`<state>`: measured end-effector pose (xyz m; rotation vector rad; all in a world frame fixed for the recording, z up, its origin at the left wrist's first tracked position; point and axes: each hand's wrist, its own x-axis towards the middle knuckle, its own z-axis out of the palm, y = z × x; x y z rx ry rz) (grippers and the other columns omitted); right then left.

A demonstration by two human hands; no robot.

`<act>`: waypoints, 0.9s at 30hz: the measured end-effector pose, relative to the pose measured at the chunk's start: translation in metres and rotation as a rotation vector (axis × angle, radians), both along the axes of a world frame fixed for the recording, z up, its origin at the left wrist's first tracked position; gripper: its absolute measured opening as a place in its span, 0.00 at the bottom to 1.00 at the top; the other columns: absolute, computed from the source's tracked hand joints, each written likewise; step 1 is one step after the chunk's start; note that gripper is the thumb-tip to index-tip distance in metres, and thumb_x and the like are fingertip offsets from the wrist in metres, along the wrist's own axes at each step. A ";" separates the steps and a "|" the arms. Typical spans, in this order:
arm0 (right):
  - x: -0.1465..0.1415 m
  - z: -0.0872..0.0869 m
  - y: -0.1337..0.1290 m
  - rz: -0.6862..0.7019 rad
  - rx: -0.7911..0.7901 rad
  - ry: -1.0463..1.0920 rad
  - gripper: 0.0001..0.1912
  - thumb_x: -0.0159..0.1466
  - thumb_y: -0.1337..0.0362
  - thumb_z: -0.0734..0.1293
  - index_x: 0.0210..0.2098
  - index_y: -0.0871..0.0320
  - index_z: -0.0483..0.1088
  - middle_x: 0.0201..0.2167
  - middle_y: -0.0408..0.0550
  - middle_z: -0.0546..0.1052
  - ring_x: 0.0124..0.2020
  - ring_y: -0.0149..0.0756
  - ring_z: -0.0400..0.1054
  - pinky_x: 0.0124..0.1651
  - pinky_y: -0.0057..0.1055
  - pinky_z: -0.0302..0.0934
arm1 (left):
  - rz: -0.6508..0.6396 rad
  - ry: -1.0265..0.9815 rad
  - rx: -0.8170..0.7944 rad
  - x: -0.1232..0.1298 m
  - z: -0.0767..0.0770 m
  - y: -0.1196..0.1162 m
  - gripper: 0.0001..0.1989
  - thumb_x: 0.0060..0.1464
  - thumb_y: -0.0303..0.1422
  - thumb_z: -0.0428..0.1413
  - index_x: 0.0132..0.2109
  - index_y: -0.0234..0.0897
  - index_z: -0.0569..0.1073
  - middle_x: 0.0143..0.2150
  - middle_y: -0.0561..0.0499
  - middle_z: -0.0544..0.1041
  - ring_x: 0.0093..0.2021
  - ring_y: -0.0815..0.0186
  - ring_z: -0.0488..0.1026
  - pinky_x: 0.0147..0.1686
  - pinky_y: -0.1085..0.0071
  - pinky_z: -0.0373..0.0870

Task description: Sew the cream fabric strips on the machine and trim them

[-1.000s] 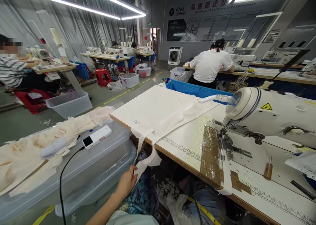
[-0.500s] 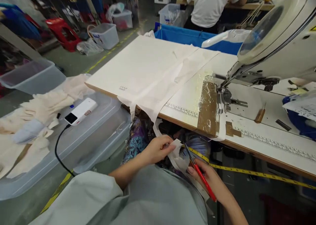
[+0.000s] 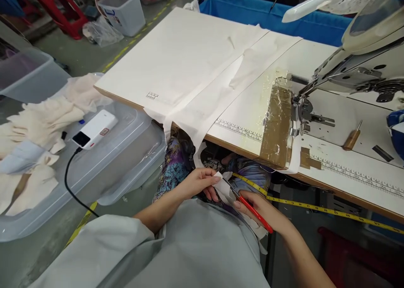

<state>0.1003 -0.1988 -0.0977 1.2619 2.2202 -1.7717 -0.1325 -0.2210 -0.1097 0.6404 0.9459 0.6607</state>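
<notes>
My left hand [image 3: 202,183] pinches the end of a white fabric strip [image 3: 224,190] above my lap. In my right hand [image 3: 257,208] is a pair of scissors with red handles [image 3: 259,217]; their blades lie against the strip, pointing toward my left fingers. Whether the blades are apart is too small to tell. Thin white fabric [image 3: 202,111] lies across the table [image 3: 151,56] and hangs over its front edge. A yellow tape measure [image 3: 303,204] runs from my lap to the right, under the table edge.
A sewing machine [image 3: 372,73] stands at the right, with a wood-handled awl [image 3: 352,138] on its bed. Left of me, a plastic box lid [image 3: 126,153] bears cream fabric pieces [image 3: 47,124] and a white device [image 3: 96,129] with a cable. A blue bin [image 3: 246,10] stands behind the table.
The view has tipped down and shifted. The scissor blades have come closer to the left fingers and now lie along the strip.
</notes>
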 end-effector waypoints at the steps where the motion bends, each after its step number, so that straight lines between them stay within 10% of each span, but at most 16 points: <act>1: -0.001 -0.001 0.000 0.010 0.012 -0.011 0.25 0.64 0.43 0.61 0.23 0.54 0.52 0.21 0.37 0.54 0.24 0.28 0.49 0.24 0.26 0.46 | 0.009 -0.001 -0.004 0.000 -0.001 0.000 0.27 0.44 0.55 0.62 0.34 0.34 0.67 0.20 0.52 0.75 0.20 0.68 0.75 0.20 0.78 0.67; 27: -0.002 -0.006 -0.004 0.017 0.435 -0.237 0.26 0.62 0.41 0.60 0.20 0.53 0.50 0.16 0.39 0.61 0.19 0.31 0.53 0.23 0.28 0.44 | -0.012 0.040 0.016 0.001 0.003 -0.004 0.25 0.45 0.52 0.62 0.30 0.33 0.67 0.20 0.53 0.74 0.21 0.69 0.76 0.19 0.80 0.63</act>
